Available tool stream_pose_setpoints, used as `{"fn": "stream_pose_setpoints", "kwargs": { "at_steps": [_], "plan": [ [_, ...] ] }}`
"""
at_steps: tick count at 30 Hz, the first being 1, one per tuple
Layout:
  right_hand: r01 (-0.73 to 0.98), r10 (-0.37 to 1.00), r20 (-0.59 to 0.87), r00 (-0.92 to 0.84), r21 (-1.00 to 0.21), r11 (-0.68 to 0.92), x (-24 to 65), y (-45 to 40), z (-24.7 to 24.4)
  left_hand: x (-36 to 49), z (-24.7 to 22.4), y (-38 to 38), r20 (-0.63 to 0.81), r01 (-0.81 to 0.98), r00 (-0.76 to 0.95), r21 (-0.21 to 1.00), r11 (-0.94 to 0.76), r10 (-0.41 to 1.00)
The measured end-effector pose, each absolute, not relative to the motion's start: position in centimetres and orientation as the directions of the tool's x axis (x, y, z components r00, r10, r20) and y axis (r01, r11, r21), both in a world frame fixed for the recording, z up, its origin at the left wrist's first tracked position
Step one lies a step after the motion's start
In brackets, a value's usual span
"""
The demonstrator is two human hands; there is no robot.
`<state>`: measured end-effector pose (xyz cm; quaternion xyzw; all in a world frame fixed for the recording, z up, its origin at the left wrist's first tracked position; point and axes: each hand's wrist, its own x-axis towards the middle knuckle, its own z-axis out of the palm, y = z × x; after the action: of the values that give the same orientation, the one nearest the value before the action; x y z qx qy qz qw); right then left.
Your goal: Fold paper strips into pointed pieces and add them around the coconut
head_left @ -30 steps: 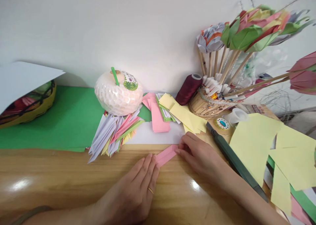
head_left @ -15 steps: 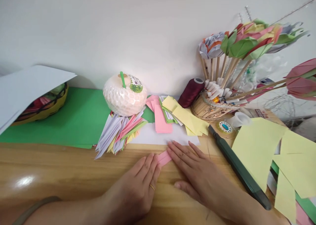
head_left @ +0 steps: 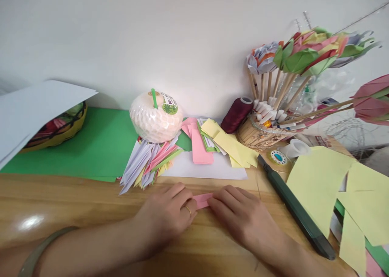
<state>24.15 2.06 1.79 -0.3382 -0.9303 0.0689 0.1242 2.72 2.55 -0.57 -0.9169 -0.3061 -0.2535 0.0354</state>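
A narrow pink paper strip [head_left: 202, 201] with a lengthwise crease lies between my hands, low over the wooden table. My left hand [head_left: 170, 212], a gold ring on one finger, grips its left end with curled fingers. At the right end, my right hand [head_left: 243, 212] has its fingers bent and closed on the strip. Both ends of the paper are hidden under the fingers. Just beyond sit flat pink paper slips [head_left: 202, 149], yellow slips [head_left: 235, 145] and a bundle of folded paper pieces [head_left: 148, 161].
A wrapped coconut [head_left: 156, 117] stands on green paper [head_left: 103, 147] by the wall. Right of it are a maroon thread cone [head_left: 237, 115] and a basket [head_left: 258, 133] of paper flowers. A dark green knife-like tool [head_left: 296, 208] lies beside yellow sheets [head_left: 319, 180]. White sheets [head_left: 45, 107] cover a left basket.
My right hand's fingers, flat and stretched out before, are now curled at the strip's right end. My left fingers have curled in more too, and the strip lies more level.
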Motion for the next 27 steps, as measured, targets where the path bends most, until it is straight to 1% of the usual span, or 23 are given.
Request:
{"fn": "stream_pose_setpoints", "kwargs": {
  "at_steps": [2, 5, 7, 9, 12, 15, 19, 21, 24, 27],
  "plan": [
    [0.659, 0.718, 0.157, -0.678, -0.303, 0.688, 24.0, 2.1, 1.7, 2.6, -0.4, 2.8, 0.488, 0.585, 0.651, 0.165, -0.794, 0.581],
    [0.69, 0.789, 0.153, -0.595, -0.407, 0.599, 23.7, 2.4, 1.5, 2.4, -0.2, 3.0, 0.412, 0.614, 0.603, 0.306, -0.727, 0.683],
    [0.72, 0.826, 0.114, -0.552, -0.435, 0.541, 23.6, 2.6, 1.4, 2.3, 0.0, 3.1, 0.334, 0.65, 0.561, 0.388, -0.653, 0.757],
    [0.757, 0.854, 0.06, -0.516, -0.434, 0.488, 23.5, 2.9, 1.3, 2.2, 0.2, 3.3, 0.238, 0.701, 0.508, 0.443, -0.558, 0.828],
    [0.816, 0.891, 0.009, -0.454, -0.398, 0.42, 23.3, 3.2, 1.3, 2.3, 0.8, 3.5, 0.105, 0.771, 0.461, 0.445, -0.456, 0.881],
    [0.837, 0.898, -0.018, -0.44, -0.371, 0.403, 23.3, 3.4, 1.3, 2.5, 1.3, 3.8, 0.032, 0.794, 0.479, 0.409, -0.449, 0.877],
    [0.809, 0.882, -0.043, -0.47, -0.421, 0.41, 23.5, 3.3, 1.4, 2.8, 1.7, 3.8, -0.085, 0.812, 0.495, 0.4, -0.426, 0.865],
    [0.799, 0.871, -0.049, -0.488, -0.427, 0.423, 23.6, 3.2, 1.4, 2.8, 1.6, 3.6, -0.1, 0.799, 0.512, 0.419, -0.431, 0.853],
    [0.78, 0.862, -0.013, -0.506, -0.433, 0.451, 23.7, 3.0, 1.4, 2.7, 1.3, 3.5, -0.072, 0.777, 0.529, 0.442, -0.448, 0.846],
    [0.751, 0.867, 0.01, -0.497, -0.496, 0.436, 23.7, 2.9, 1.3, 2.6, 0.9, 3.6, -0.039, 0.761, 0.539, 0.451, -0.466, 0.842]
  ]
}}
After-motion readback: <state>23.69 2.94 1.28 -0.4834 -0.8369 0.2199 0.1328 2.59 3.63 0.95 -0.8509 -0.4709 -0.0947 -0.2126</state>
